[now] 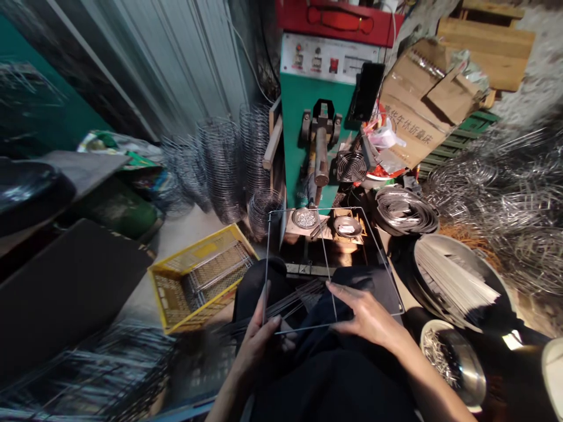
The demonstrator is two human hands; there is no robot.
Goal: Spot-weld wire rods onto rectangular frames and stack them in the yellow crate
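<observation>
Metal wire frame (324, 252): above the person's lap (338, 375), before the green spot welder (294, 146).
Left hand (263, 334): closed round the near left corner.
Right hand (367, 313): thumb and forefinger spread at the middle bar (327, 266); from here I can't tell whether they grip.

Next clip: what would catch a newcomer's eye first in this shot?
Likely the green machine with its red top, at the back centre. Next, the thin wire frame at the front centre, the left hand holding its near left corner and the right hand at its middle wire. The bright yellow crate, left of centre, also stands out.
</observation>
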